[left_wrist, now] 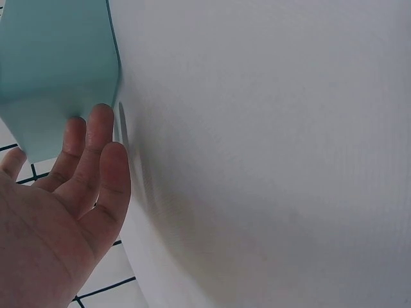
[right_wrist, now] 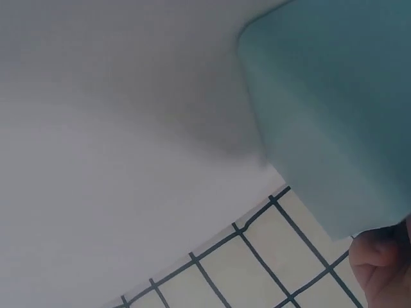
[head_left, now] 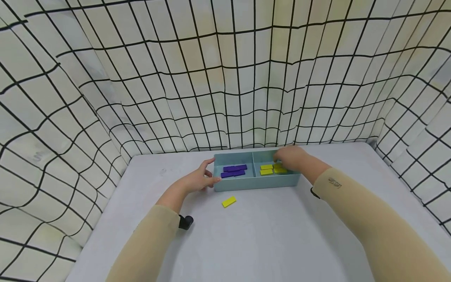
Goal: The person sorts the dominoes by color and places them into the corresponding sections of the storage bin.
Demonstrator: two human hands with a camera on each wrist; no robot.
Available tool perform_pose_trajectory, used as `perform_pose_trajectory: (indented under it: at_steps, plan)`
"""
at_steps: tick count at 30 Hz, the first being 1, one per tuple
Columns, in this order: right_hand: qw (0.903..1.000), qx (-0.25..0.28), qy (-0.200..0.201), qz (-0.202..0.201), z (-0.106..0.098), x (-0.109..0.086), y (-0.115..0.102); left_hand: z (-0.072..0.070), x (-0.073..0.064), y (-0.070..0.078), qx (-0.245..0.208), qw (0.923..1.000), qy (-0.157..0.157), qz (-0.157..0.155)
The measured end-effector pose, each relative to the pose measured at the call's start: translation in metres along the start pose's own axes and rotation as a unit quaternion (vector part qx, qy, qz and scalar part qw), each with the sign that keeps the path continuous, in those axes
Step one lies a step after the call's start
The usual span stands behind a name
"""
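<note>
A light blue two-compartment box (head_left: 255, 183) stands on the white table. Several purple tiles (head_left: 234, 171) lie in its left compartment, several yellow tiles (head_left: 266, 169) in its right one. My left hand (head_left: 195, 179) rests against the box's left end, thumb near the front corner, index finger toward the back; the left wrist view shows its fingers loosely extended at the end wall. My right hand (head_left: 294, 158) reaches over the right end into the right compartment, above the yellow tiles. Its fingertips are hidden, so whether it pinches a tile is unclear. Another yellow tile (head_left: 229, 201) lies in front of the box.
The white table (head_left: 246, 239) reaches toward me and to both sides of the box. White walls with a black grid netting (head_left: 225, 78) rise behind the table and at both sides. Dark bands (head_left: 186, 222) show at the wrists.
</note>
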State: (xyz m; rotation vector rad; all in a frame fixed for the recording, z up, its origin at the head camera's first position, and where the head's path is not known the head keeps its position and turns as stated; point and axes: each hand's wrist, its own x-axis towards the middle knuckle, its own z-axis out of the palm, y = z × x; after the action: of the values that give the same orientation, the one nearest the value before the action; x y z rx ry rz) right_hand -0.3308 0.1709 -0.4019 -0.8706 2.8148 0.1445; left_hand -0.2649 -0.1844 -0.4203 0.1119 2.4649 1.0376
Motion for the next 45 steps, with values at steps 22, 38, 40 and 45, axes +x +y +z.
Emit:
perform_pose_trajectory:
  at_steps: [22, 38, 40, 45]
  plan:
    - [0.983, 0.16, 0.09, -0.017, -0.015, -0.034, -0.007, -0.001, -0.004, 0.004, 0.007, 1.0, -0.004, -0.002]
    - [0.9658, 0.236, 0.096, -0.045, -0.01, -0.053, -0.026, 0.0, -0.003, 0.001, 0.003, 1.0, -0.005, 0.005]
    - [0.9653, 0.236, 0.095, -0.059, -0.011, -0.053, -0.032, 0.0, -0.002, 0.001, 0.004, 1.0, -0.004, 0.006]
    - [0.9663, 0.223, 0.088, -0.093, -0.015, -0.052, -0.049, 0.0, -0.003, 0.001, 0.007, 1.0, -0.002, 0.005]
